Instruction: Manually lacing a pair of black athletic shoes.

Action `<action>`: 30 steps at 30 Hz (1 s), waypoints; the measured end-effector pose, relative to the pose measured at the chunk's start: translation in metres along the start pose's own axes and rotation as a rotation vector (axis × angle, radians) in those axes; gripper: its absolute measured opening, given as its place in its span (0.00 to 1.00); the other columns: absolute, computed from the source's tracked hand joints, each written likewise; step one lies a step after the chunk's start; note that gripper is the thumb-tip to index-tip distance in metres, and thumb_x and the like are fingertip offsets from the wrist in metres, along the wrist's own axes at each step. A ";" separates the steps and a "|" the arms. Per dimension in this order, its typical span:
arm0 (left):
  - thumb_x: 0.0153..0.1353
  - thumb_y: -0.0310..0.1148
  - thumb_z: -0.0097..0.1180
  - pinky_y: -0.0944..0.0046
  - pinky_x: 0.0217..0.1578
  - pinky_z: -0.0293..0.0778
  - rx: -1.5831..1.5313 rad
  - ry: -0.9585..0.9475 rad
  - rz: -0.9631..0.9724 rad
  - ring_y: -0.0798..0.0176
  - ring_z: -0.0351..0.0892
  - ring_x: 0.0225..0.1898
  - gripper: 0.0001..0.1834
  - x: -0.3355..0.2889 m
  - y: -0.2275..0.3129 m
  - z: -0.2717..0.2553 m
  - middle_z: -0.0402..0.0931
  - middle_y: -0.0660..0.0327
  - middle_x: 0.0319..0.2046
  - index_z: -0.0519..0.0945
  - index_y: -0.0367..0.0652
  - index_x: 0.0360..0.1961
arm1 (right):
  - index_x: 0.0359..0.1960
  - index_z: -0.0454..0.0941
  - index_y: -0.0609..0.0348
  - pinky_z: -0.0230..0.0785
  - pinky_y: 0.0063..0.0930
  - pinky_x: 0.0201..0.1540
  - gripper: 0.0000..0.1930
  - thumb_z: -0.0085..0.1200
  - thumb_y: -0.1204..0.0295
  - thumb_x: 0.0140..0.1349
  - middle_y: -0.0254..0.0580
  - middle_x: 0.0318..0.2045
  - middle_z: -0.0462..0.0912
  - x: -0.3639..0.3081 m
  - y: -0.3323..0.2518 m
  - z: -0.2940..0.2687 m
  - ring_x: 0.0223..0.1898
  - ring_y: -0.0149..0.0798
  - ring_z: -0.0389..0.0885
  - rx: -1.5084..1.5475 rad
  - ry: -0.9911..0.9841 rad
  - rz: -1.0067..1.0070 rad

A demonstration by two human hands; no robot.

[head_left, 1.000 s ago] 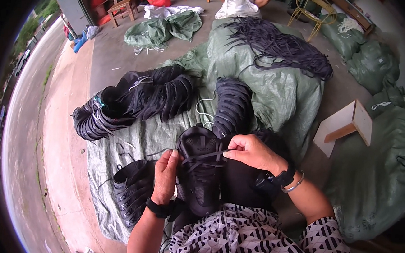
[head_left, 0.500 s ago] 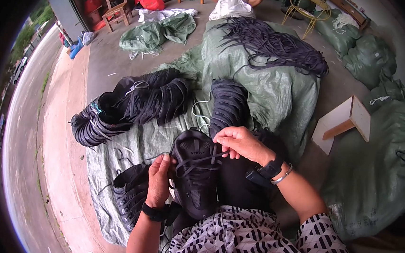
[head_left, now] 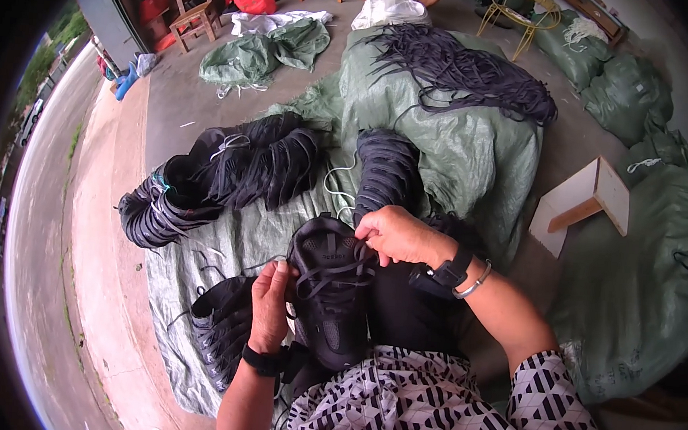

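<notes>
A black shoe upper [head_left: 328, 295] rests on my lap, its tongue pointing away from me and a dark lace [head_left: 324, 276] crossing its front. My left hand [head_left: 272, 302] is at its left edge, thumb and fingers pinched on the lace where it leaves that side. On the right edge, near the top eyelets, my right hand [head_left: 403, 237] pinches the lace; its fingertips partly hide the eyelets. Just beyond stands a nested stack of black shoe uppers [head_left: 386, 170]. Beside my left forearm lies another stack of dark uppers [head_left: 220, 326].
Tied bundles of black uppers [head_left: 251, 159] lie on the green woven sheet [head_left: 180, 299] at left. A heap of dark laces [head_left: 468, 71] covers a green sack ahead. A wooden board stand [head_left: 583, 205] and full green sacks [head_left: 637, 287] are at right. Another person sits beyond a white bag [head_left: 391, 8].
My right hand has moved slightly left and closer to the upper's top right edge, with less lace stretched out. The left hand keeps its pinch in nearly the same place.
</notes>
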State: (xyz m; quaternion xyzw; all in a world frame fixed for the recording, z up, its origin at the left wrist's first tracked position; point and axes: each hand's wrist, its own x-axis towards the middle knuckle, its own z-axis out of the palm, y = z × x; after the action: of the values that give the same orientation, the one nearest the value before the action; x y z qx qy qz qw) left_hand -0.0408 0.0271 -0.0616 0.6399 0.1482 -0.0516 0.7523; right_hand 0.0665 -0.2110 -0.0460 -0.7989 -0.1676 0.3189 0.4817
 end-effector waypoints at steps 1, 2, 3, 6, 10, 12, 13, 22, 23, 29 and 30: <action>0.68 0.43 0.47 0.76 0.28 0.55 0.000 0.002 -0.001 0.79 0.60 0.24 0.15 0.000 0.000 0.000 0.66 0.75 0.21 0.75 0.45 0.29 | 0.38 0.78 0.67 0.67 0.22 0.15 0.10 0.45 0.80 0.58 0.42 0.22 0.80 0.000 0.001 0.002 0.17 0.30 0.79 -0.035 0.072 -0.029; 0.68 0.43 0.47 0.76 0.28 0.55 -0.002 0.002 -0.001 0.79 0.60 0.24 0.15 0.001 -0.001 0.001 0.66 0.75 0.21 0.75 0.45 0.29 | 0.37 0.78 0.68 0.68 0.21 0.16 0.09 0.47 0.81 0.57 0.41 0.25 0.81 0.001 0.003 0.005 0.18 0.29 0.80 -0.077 0.141 -0.043; 0.68 0.44 0.47 0.76 0.26 0.54 -0.007 0.013 0.014 0.79 0.58 0.23 0.16 0.001 -0.002 0.001 0.65 0.75 0.20 0.76 0.45 0.29 | 0.35 0.78 0.69 0.69 0.21 0.16 0.08 0.47 0.82 0.56 0.42 0.25 0.81 0.002 0.004 0.006 0.20 0.30 0.81 0.038 0.196 0.013; 0.68 0.44 0.47 0.76 0.25 0.53 -0.016 0.025 0.028 0.79 0.57 0.22 0.16 0.002 -0.003 0.002 0.64 0.76 0.19 0.76 0.45 0.29 | 0.36 0.76 0.69 0.68 0.20 0.14 0.08 0.47 0.82 0.57 0.43 0.26 0.82 0.005 0.011 0.010 0.20 0.32 0.82 0.234 0.306 0.032; 0.68 0.43 0.48 0.76 0.26 0.54 -0.023 -0.003 -0.002 0.80 0.58 0.23 0.14 0.001 -0.004 -0.001 0.66 0.76 0.21 0.76 0.46 0.29 | 0.38 0.74 0.67 0.66 0.19 0.12 0.07 0.47 0.81 0.58 0.44 0.27 0.82 0.009 0.023 0.009 0.20 0.33 0.82 0.388 0.384 0.056; 0.68 0.43 0.48 0.76 0.26 0.54 -0.024 -0.001 0.006 0.80 0.58 0.23 0.14 0.001 -0.003 -0.001 0.66 0.76 0.21 0.76 0.47 0.29 | 0.39 0.72 0.66 0.65 0.18 0.11 0.07 0.47 0.79 0.60 0.46 0.28 0.81 0.011 0.028 0.005 0.19 0.33 0.81 0.677 0.482 0.127; 0.68 0.43 0.48 0.76 0.26 0.54 -0.024 -0.006 -0.006 0.80 0.58 0.23 0.14 0.001 -0.003 -0.001 0.65 0.76 0.21 0.76 0.47 0.29 | 0.39 0.72 0.66 0.65 0.18 0.11 0.07 0.48 0.78 0.60 0.46 0.27 0.81 0.009 0.030 0.003 0.19 0.32 0.80 0.809 0.520 0.149; 0.67 0.43 0.49 0.76 0.26 0.53 -0.055 0.009 -0.013 0.80 0.58 0.23 0.14 0.001 -0.003 0.000 0.65 0.77 0.20 0.77 0.47 0.29 | 0.36 0.76 0.62 0.68 0.17 0.22 0.08 0.58 0.73 0.58 0.33 0.25 0.77 -0.030 0.013 0.009 0.21 0.24 0.75 0.323 0.348 -0.222; 0.67 0.43 0.49 0.76 0.26 0.53 -0.056 0.025 -0.003 0.80 0.58 0.23 0.14 0.001 -0.003 0.000 0.65 0.77 0.20 0.77 0.47 0.29 | 0.35 0.77 0.60 0.67 0.17 0.24 0.07 0.59 0.75 0.56 0.32 0.27 0.76 -0.036 0.010 0.012 0.22 0.22 0.73 0.091 0.302 -0.357; 0.66 0.40 0.52 0.76 0.28 0.57 -0.024 -0.012 0.031 0.80 0.61 0.25 0.14 0.002 -0.001 -0.007 0.70 0.76 0.22 0.80 0.43 0.28 | 0.30 0.79 0.58 0.69 0.26 0.32 0.07 0.64 0.75 0.49 0.36 0.32 0.73 -0.036 0.004 0.028 0.28 0.35 0.75 -0.304 0.294 -0.669; 0.65 0.38 0.53 0.77 0.29 0.58 0.012 -0.030 0.045 0.80 0.62 0.25 0.13 0.001 0.000 -0.008 0.71 0.75 0.23 0.80 0.42 0.28 | 0.28 0.78 0.57 0.70 0.28 0.33 0.06 0.63 0.74 0.49 0.37 0.31 0.74 -0.035 0.004 0.029 0.28 0.38 0.76 -0.319 0.294 -0.662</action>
State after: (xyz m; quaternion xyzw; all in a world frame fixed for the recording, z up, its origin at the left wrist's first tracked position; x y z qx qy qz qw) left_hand -0.0410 0.0354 -0.0635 0.6468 0.1222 -0.0450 0.7515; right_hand 0.0213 -0.2135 -0.0467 -0.8036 -0.3926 -0.0015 0.4472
